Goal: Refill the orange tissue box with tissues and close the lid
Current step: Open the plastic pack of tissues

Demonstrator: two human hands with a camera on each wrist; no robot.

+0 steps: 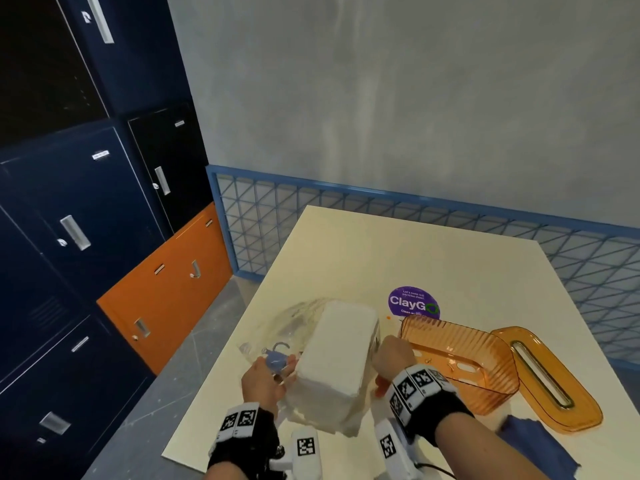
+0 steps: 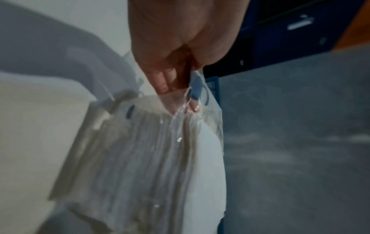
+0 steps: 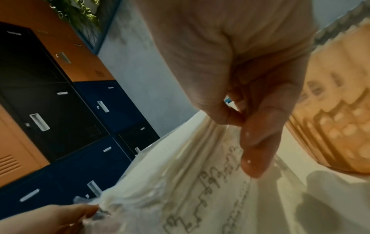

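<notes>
leftmost, blue and orange lockers (image 1: 83, 216) w/ the cream desk (image 1: 381, 251) beside them. mid-desk, tissue stack (image 1: 337, 355) sits half out of its clear wrapper (image 1: 277, 334); orange tissue box (image 1: 460, 362) open & empty, lid (image 1: 547, 379) off at its right. left hand (image 1: 266, 379) fingers pinch the wrapper, right hand (image 1: 393, 358) fingers pinch its other side.

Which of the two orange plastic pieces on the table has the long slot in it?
The lid, lying at the far right. The ribbed box beside it, nearer the right hand, is an open tub.
</notes>
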